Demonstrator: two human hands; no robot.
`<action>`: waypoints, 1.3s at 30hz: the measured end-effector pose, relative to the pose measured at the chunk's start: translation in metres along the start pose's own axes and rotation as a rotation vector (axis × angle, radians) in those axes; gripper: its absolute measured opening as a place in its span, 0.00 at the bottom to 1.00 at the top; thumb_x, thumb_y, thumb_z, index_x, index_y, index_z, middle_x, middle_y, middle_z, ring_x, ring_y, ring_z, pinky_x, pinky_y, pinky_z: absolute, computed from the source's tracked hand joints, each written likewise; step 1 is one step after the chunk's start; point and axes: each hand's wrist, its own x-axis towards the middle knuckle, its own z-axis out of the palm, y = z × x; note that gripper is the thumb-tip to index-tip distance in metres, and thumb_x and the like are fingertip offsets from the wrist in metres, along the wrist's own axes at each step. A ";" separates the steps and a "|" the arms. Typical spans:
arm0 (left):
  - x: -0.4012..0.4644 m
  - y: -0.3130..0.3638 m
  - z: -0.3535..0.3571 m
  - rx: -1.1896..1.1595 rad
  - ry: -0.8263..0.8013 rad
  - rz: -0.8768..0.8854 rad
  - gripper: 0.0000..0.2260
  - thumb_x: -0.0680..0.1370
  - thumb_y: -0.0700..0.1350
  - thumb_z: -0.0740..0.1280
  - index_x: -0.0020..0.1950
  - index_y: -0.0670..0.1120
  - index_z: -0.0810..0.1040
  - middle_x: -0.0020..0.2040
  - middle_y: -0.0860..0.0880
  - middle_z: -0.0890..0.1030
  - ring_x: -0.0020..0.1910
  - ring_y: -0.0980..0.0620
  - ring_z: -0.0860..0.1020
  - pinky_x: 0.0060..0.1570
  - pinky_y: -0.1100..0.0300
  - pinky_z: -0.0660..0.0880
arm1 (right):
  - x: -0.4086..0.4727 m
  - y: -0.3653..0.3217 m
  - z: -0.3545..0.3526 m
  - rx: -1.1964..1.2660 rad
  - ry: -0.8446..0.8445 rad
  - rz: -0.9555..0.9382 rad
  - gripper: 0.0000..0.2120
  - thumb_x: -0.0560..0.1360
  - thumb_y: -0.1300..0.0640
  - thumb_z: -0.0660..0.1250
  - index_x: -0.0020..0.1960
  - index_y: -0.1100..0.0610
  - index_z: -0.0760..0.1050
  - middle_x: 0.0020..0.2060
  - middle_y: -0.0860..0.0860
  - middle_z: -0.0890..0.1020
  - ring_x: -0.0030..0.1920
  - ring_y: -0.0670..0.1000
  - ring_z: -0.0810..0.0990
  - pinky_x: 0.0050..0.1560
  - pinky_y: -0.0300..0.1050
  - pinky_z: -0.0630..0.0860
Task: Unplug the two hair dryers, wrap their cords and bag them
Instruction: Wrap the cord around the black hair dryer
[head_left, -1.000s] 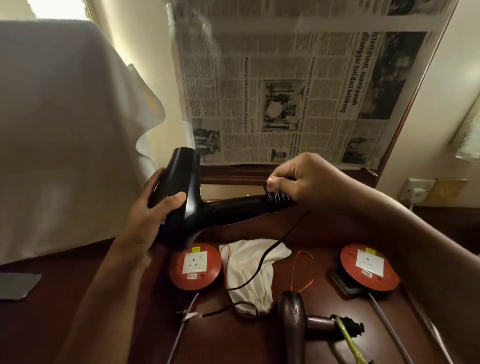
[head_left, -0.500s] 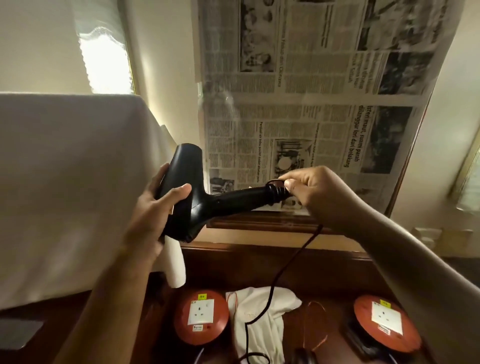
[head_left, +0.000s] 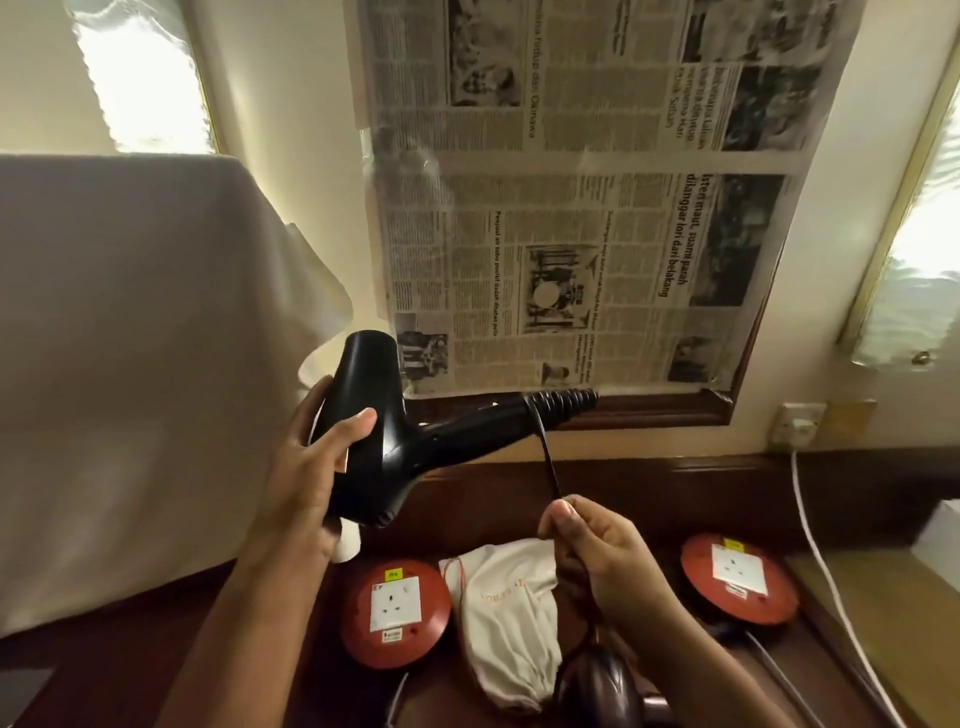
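Note:
My left hand grips the body of a black hair dryer, held up in the air with its handle pointing right. Its black cord loops over the handle end near the ribbed strain relief and runs down to my right hand, which pinches it between thumb and fingers. A white cloth bag with an orange drawstring lies on the dark wooden table below. A second, brown hair dryer lies at the bottom edge, partly cut off.
Two red round socket reels sit either side of the bag. A white cloth covers something on the left. Newspaper hangs on the wall. A wall socket with a white cable is at right.
My right hand has left the handle end and dropped down below it, drawing the cord taut over the handle. The camera has tilted up, and the dryer stays held up in my left hand.

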 end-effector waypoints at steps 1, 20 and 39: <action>-0.001 -0.004 0.000 -0.003 -0.011 -0.022 0.27 0.68 0.41 0.72 0.65 0.56 0.75 0.53 0.48 0.82 0.46 0.49 0.82 0.33 0.60 0.78 | -0.002 0.006 -0.003 0.037 0.014 0.015 0.15 0.74 0.50 0.60 0.40 0.63 0.72 0.24 0.50 0.58 0.21 0.45 0.54 0.23 0.38 0.49; -0.023 -0.062 0.027 -0.013 -0.036 -0.225 0.27 0.65 0.44 0.72 0.64 0.55 0.75 0.57 0.45 0.79 0.49 0.45 0.79 0.31 0.61 0.77 | -0.023 0.060 -0.058 0.276 0.001 0.276 0.19 0.76 0.47 0.61 0.29 0.54 0.74 0.25 0.51 0.58 0.27 0.48 0.50 0.28 0.42 0.47; -0.065 -0.101 0.049 0.024 0.064 -0.296 0.18 0.65 0.43 0.69 0.55 0.53 0.81 0.45 0.46 0.83 0.43 0.48 0.81 0.48 0.53 0.77 | -0.043 0.095 -0.109 0.547 -0.244 0.419 0.23 0.61 0.38 0.76 0.34 0.59 0.75 0.23 0.49 0.61 0.23 0.45 0.56 0.26 0.40 0.50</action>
